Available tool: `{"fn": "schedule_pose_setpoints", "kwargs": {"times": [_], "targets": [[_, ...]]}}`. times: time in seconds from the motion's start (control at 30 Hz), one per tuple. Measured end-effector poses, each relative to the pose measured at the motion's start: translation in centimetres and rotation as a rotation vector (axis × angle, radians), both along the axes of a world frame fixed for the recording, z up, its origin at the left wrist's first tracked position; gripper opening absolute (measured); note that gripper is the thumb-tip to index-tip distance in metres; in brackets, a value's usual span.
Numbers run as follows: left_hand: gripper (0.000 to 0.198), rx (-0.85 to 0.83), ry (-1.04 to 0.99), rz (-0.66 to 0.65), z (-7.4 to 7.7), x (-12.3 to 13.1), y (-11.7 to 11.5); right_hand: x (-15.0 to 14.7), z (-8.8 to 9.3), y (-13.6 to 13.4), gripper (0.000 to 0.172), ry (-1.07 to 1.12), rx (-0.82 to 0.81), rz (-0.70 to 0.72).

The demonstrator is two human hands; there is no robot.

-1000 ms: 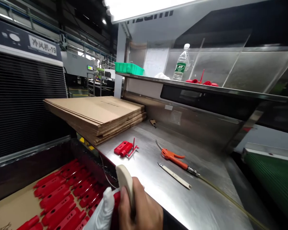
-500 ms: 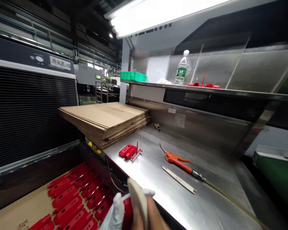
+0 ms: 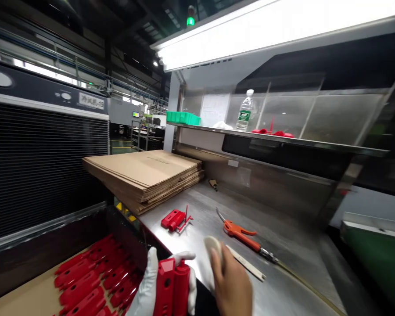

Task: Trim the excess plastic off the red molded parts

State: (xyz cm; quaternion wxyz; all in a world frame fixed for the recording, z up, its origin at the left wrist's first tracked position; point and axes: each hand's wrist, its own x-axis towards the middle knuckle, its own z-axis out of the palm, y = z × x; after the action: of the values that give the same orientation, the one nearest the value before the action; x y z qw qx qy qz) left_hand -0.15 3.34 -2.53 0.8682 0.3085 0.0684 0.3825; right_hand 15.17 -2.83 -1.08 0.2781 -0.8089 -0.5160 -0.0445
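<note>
My left hand (image 3: 148, 287), in a white glove, grips a red plastic part (image 3: 171, 287) held upright at the bottom edge of the view. My right hand (image 3: 232, 285), bare, holds a cream-coloured pad (image 3: 213, 249) just to the right of that part, above the near edge of the steel bench (image 3: 283, 263). A box of several red parts (image 3: 92, 276) laid in rows sits low on the left.
On the bench lie a loose red part with its sprue (image 3: 176, 218), an orange-handled tool (image 3: 242, 231) with a hose, and a flat pale strip (image 3: 246, 263). Flat cardboard sheets (image 3: 145, 172) are stacked at the back left. A water bottle (image 3: 244, 112) stands on the shelf.
The view has tilted up. The red part has come fully into sight in my left hand, and my right hand with the pad has moved right, off the part.
</note>
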Motion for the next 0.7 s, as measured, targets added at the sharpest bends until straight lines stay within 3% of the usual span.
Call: {"fn": "schedule_pose_setpoints", "kwargs": {"times": [0.1,0.2,0.27,0.37,0.47,0.6,0.7], "targets": [[0.078,0.005,-0.032,-0.017,-0.4,0.6,1.2,4.0,1.7,4.1,0.040,-0.051,-0.144,0.001],[0.078,-0.063,0.020,0.006,-0.1,0.5,1.7,10.2,2.4,5.5,0.048,-0.125,-0.227,-0.062],[0.071,-0.123,0.093,0.042,0.3,0.2,1.3,14.2,2.0,5.6,0.061,-0.144,-0.352,-0.104],[0.059,-0.157,0.182,0.102,0.9,0.0,0.4,18.1,0.4,6.3,0.063,-0.127,-0.522,-0.038],[0.060,-0.170,0.212,0.103,1.5,-0.1,-0.3,19.1,-0.4,7.5,0.054,-0.156,-0.569,-0.009],[0.059,-0.238,0.237,0.123,2.4,-0.9,-0.5,18.1,1.5,7.4,0.020,-0.321,-0.405,-0.039],[0.056,-0.288,0.273,0.186,2.8,-1.9,-0.1,15.7,3.0,4.5,0.042,-0.362,-0.273,0.125]]}}
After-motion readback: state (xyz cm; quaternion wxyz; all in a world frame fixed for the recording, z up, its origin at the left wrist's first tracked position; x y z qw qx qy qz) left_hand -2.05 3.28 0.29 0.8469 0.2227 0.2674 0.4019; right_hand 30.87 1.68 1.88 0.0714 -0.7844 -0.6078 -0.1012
